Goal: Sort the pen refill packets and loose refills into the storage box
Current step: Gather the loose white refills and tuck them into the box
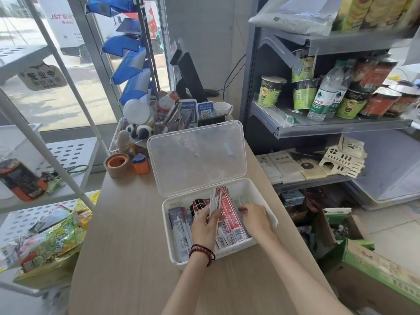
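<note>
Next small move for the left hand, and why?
Probably lay the held packets flat in the storage box, beside the red packets. The left hand pinches them upright above the box's middle, while the right hand reaches down into the box's right side, seemingly clearing room.

Right hand (256,215) fingertips are buried in the contents at the storage box's (245,189) right end; a grip cannot be confirmed. White packets (214,204) gripped by the left hand (203,223) are seen edge-on, count and print unreadable. Packets beneath that wrist are covered. Both forearms are cut off by the bottom edge. Top shelf goods (363,12) are blurred.
</note>
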### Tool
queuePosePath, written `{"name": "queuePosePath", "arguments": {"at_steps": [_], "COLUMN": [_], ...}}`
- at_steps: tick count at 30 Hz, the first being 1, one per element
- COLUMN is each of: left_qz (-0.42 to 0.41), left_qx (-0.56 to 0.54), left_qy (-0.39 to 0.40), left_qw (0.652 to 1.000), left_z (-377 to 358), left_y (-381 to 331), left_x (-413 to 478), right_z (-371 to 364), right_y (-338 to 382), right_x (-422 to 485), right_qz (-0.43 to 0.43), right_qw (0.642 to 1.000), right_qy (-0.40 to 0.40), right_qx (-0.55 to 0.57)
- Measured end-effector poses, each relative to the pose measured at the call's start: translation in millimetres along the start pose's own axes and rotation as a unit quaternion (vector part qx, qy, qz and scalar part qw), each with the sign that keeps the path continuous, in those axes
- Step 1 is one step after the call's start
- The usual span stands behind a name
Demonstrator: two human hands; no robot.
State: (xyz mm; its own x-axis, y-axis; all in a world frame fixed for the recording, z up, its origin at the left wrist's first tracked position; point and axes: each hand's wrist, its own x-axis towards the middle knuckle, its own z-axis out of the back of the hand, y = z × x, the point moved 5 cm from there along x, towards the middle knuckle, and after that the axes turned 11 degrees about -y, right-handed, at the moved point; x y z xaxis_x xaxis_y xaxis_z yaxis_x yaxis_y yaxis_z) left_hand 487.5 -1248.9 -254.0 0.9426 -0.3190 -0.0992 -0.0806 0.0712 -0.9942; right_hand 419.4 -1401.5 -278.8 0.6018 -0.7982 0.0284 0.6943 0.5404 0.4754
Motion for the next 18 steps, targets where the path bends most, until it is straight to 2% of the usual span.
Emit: {"name": "queuePosePath", "arguments": {"at_steps": [4,8,13,18], "left_qz": [0.008,-0.012,-0.018,-0.016], "left_qx": [0.002,0.062,0.070,0.074], "left_qy": [-0.003,-0.011,-0.011,0.007], "left_qw": [1.000,0.998,0.997,0.997], "left_z": [2,3,3,0], "left_y": [1,1,-1,-5], "left_x": [1,1,1,-2], "right_z": [9,30,32,30], "right_y": [4,14,21,23], "right_x": [-5,-14,-25,-25], "right_qz": [-0.003,0.023,0.090,0.096], "right_qw": [1.000,0.985,0.978,0.977], "right_qy": [-0.020,-0.079,0.002,0.018], "right_qx": [0.021,0.152,0.188,0.190]}}
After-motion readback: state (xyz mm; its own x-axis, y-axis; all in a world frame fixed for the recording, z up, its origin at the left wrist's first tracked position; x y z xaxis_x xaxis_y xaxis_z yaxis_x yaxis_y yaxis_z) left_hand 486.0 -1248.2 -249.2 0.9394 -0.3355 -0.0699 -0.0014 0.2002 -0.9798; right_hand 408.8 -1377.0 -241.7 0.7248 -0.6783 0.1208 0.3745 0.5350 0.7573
